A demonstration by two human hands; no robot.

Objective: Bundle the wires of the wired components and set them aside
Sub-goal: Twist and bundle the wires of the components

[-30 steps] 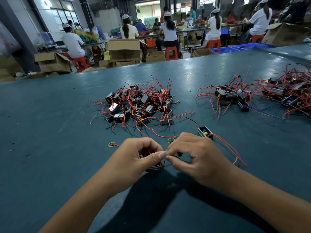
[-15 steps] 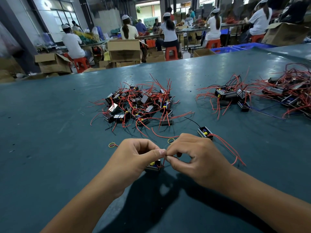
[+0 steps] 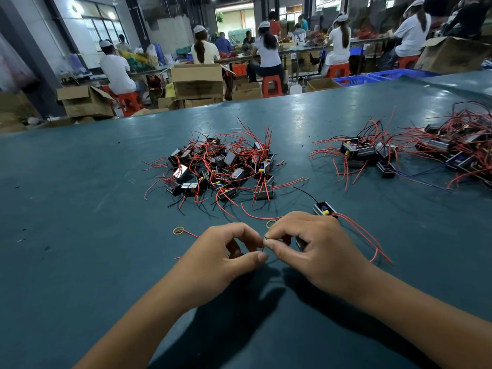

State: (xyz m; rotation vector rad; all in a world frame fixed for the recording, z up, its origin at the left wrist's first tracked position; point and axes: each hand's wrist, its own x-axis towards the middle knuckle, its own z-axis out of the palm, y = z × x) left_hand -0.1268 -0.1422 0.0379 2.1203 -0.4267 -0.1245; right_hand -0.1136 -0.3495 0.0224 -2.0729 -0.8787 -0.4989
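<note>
Where the two thumbs nearly meet, right hand pinches wire ends between thumb and forefinger; remaining fingers curled under. Left hand likewise curled, thumb laid against the red wire just below that pinch; whether its hidden fingers grip a component body cannot be told. A dark, partly hidden part shows under the right hand's fingers; identity unclear.

Both hands rest low over teal table, near its front-centre. One loose component w/ black casing lies just beyond right knuckles, its red leads trailing off to the right past the wrist, black lead running up-left. Two yellow rubber bands on the surface: one left of the left hand, one just beyond the fingertips.

Further out, centre: main pile of components, red and black wires tangled, unbundled. Right of it, well apart: smaller cluster. Far right edge: larger heap, partly cut off by frame.

Background: seated workers, cardboard boxes, red stools, blue crates.
</note>
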